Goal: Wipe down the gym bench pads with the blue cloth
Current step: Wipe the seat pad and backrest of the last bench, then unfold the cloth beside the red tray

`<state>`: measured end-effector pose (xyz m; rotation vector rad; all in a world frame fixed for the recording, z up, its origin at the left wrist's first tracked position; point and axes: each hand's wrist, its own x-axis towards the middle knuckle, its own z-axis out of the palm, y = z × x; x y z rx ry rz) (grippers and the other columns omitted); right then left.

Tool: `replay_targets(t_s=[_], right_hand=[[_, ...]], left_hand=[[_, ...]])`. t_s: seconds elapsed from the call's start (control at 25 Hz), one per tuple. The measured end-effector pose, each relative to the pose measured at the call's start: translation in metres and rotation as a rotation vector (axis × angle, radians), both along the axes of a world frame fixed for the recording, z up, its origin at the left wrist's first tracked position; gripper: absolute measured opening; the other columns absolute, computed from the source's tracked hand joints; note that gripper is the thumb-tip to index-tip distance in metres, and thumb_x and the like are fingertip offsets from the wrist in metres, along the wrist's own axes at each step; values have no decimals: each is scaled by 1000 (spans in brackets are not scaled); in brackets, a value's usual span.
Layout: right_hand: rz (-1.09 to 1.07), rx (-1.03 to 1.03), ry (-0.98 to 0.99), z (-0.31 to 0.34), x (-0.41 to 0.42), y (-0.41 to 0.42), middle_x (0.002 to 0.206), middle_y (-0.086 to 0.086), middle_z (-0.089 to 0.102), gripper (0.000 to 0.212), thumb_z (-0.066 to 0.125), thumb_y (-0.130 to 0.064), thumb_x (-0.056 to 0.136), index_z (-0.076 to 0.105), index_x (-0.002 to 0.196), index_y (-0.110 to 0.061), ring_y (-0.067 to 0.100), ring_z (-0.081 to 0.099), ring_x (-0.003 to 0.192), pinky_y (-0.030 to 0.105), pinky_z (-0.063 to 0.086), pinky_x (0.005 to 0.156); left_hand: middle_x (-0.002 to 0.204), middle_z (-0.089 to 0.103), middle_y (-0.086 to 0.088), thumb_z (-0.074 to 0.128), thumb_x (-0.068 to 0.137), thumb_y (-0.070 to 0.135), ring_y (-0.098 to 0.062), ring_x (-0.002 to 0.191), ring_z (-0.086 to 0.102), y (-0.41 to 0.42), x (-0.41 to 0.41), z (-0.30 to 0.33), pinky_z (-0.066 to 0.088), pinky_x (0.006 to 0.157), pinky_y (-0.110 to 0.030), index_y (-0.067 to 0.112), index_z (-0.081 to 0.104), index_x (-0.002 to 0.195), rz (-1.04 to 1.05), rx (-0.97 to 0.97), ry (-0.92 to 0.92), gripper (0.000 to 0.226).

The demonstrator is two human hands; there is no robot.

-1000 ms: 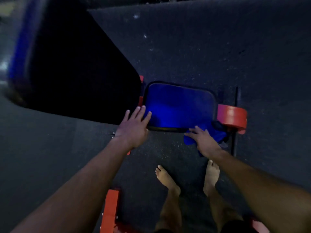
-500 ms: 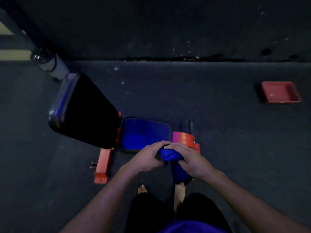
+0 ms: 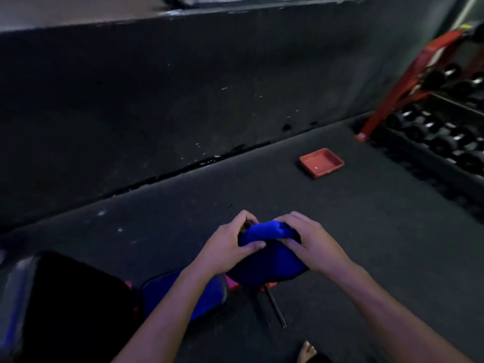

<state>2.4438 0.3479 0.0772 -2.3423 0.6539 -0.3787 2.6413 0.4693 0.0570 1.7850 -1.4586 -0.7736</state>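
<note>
We hold the cloth [image 3: 264, 247] bunched in the air above the floor, left hand [image 3: 227, 247] and right hand [image 3: 311, 244] each with fingers curled round it, its loose part hanging below. Under our forearms lie the blue seat pad [image 3: 167, 297] and, towards the lower left, the dark back pad [image 3: 73, 305]. To do this well we should fold it flat — a clean face outward — before returning to the pads. Farther off on the floor sit a red tray [image 3: 321, 162] and a dumbbell rack [image 3: 445, 121].
</note>
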Motion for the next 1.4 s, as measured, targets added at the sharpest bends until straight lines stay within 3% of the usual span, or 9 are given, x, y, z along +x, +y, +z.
replay_targets(t_s=[0.2,0.44,0.64,0.8,0.96,1.04,1.16,1.24,1.4], right_hand=[[-160,189,19,10,-85,-58,109,-26,62,29,65,-40,93,54,120,-43,-6,59,102,14,46,81],[-350,431,-59,-6,-201,-152,106,-18,69,21,69,-27,93,62,109,-39,1,65,100,32,55,87],[-514,402,-183,-19,-242,-217,91,3,67,23,67,-19,93,56,107,-33,17,64,81,35,50,79],[-638,458,-290,-21,-257,-260,88,2,71,13,71,-19,90,66,96,-30,19,67,81,33,54,76],[-605,633,-335,-19,-266,-313,86,4,73,12,66,-12,94,69,102,-20,15,66,74,28,55,68],[-534,559,-226,-21,-276,-346,80,-3,65,15,70,-16,91,68,104,-23,8,58,68,26,50,65],[-443,265,18,-30,-275,-415,88,-7,58,11,76,-32,86,67,93,-33,4,56,74,19,46,69],[-413,185,23,-32,-258,-462,93,-8,57,8,71,-33,90,64,89,-29,5,56,85,16,42,70],[-383,239,-42,-23,-219,-544,85,-8,64,11,58,-30,99,59,89,-26,7,60,79,34,48,70]], left_hand=[[115,67,20,58,103,36,1,101,64,-84,-63,20,53,88,-30,49,49,129,-186,-19,-16,30],[120,64,20,55,104,36,-1,110,62,-208,-142,6,52,98,-45,47,51,123,-164,36,58,22],[129,56,13,68,85,59,0,114,59,-278,-227,-26,52,95,-27,49,46,128,-4,-15,205,49],[134,58,20,83,75,57,5,122,56,-307,-289,-37,48,100,-17,40,40,144,-259,58,227,83],[113,74,15,76,92,23,0,106,68,-373,-290,-46,51,92,-23,32,62,127,-182,-7,268,39],[106,75,15,67,99,19,0,101,69,-405,-279,-45,51,87,-21,32,69,120,-204,10,291,25],[109,74,16,60,103,21,-2,104,68,-466,-261,-51,51,87,-22,30,72,121,-232,25,284,23],[110,73,15,57,105,25,-4,104,68,-510,-246,-54,51,85,-22,28,72,121,-237,24,282,22],[111,71,15,59,104,26,-3,106,66,-593,-207,-42,52,89,-25,29,67,123,-262,4,208,21]])
